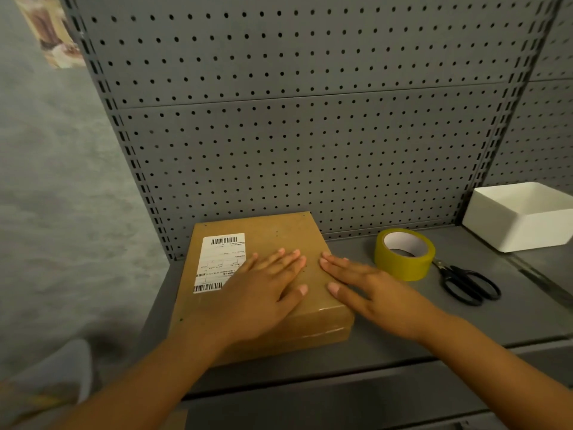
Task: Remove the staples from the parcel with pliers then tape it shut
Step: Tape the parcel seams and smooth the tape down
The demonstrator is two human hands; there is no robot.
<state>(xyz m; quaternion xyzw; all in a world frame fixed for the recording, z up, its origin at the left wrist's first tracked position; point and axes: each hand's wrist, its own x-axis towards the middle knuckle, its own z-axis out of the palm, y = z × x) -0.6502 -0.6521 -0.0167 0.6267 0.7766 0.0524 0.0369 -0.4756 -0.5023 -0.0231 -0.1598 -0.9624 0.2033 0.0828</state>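
Two hands, left hand (263,287) and right hand (369,287), fingers flat on one parcel (263,237), one tape roll (404,254), one scissors (468,282)

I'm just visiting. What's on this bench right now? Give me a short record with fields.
parcel: brown, flat on the grey shelf, label facing up
left hand: flat on the parcel top
right hand: flat, fingers on the parcel's right edge
tape roll: right of the parcel
scissors: beside the tape
white tray: far right
pliers: not visible

Both forearms bare, no sleeves, watch or rings; short, pale nails.
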